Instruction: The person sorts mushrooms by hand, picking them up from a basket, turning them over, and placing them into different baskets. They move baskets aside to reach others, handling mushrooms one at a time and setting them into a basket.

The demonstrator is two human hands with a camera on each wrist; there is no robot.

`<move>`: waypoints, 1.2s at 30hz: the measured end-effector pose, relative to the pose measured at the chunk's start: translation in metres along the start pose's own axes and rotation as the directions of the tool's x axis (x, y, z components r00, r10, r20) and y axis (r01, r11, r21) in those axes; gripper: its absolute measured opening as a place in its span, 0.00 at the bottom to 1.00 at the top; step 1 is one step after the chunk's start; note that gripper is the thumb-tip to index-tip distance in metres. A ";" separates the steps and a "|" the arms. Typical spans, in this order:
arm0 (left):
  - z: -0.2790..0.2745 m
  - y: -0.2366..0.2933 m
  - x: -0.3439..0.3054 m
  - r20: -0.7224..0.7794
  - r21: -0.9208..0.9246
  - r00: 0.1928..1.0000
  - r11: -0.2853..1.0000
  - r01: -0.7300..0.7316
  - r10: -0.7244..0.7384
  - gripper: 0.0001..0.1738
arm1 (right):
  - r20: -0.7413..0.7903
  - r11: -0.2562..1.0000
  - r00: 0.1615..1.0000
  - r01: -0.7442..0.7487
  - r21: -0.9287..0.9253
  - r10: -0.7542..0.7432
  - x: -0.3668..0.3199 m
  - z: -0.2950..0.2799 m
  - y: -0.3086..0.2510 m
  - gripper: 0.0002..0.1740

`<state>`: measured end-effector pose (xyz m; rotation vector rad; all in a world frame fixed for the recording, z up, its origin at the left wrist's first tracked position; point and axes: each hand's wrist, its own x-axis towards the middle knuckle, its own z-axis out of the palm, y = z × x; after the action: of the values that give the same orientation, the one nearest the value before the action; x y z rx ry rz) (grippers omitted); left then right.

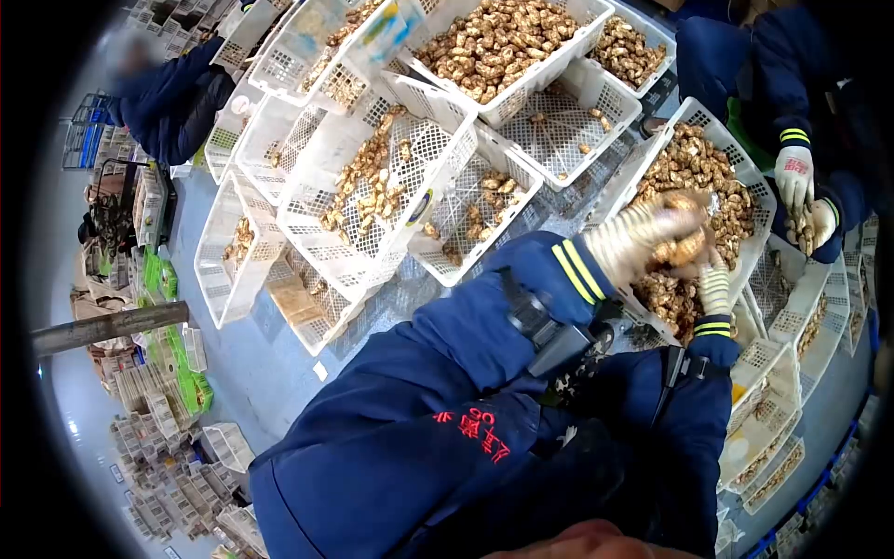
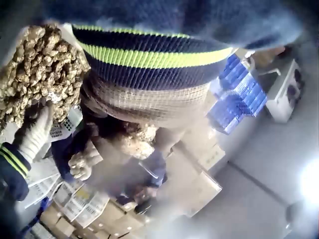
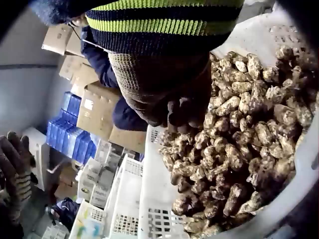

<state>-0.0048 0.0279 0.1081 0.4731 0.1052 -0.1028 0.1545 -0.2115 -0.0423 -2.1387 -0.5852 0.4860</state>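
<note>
Brown-and-cream knobbly mushrooms (image 3: 234, 154) fill a white perforated crate (image 1: 759, 265) in front of me. Over it, my left hand (image 1: 656, 238), in a ribbed cream glove, grips a few mushrooms (image 1: 684, 249); they also show as a pale clump (image 2: 137, 144) in the left wrist view. Lower in the same crate is my right hand (image 1: 714, 287), gloved too, its fingers (image 3: 182, 114) bent down close over the pile. Shadow hides its fingertips, so I cannot tell whether they pinch a mushroom.
Across the crate, another person's gloved hands (image 1: 794, 177) hold mushrooms. More white crates stand to the left, among them a full crate (image 1: 507, 107) and a sparsely filled crate (image 1: 559, 172). Stacked crates (image 1: 768, 396) line the right side. A seated person (image 1: 172, 102) works further off.
</note>
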 end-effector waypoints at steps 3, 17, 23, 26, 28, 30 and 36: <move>-0.022 0.030 -0.021 -0.066 0.026 0.988 0.990 -0.140 0.142 0.34 | 0.073 1.000 0.997 -0.002 0.022 0.001 0.003 0.010 0.009 0.19; -0.049 0.000 0.024 0.161 0.987 0.934 -0.045 -0.155 0.319 0.38 | 0.330 0.060 0.905 -0.357 0.932 0.270 -0.011 0.082 -0.153 0.44; -0.111 0.021 -0.019 -0.150 0.860 0.943 0.510 -0.023 0.296 0.36 | 0.238 0.196 0.954 -0.273 0.942 0.184 -0.024 0.060 -0.165 0.29; -0.275 0.004 -0.060 -0.462 0.863 0.785 0.414 0.290 0.413 0.37 | 0.196 0.275 0.951 -0.260 0.926 0.240 -0.030 0.045 -0.159 0.30; -0.278 0.014 -0.092 -0.714 0.700 0.618 0.355 0.620 0.329 0.40 | 0.155 0.335 0.926 -0.275 0.901 0.343 -0.031 0.042 -0.153 0.31; -0.369 -0.008 -0.123 -0.794 0.580 0.490 0.203 0.789 0.361 0.38 | 0.122 0.377 0.915 -0.275 0.884 0.384 -0.029 0.041 -0.136 0.34; -0.508 -0.031 -0.125 -0.648 0.359 0.307 -0.077 0.930 0.697 0.36 | 0.243 0.357 0.830 -0.455 0.816 0.502 -0.015 0.042 -0.108 0.33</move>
<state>-0.1718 0.2432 -0.3399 2.2989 1.6305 -0.2136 0.0944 -0.1360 0.0231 -1.2640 0.3562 0.8329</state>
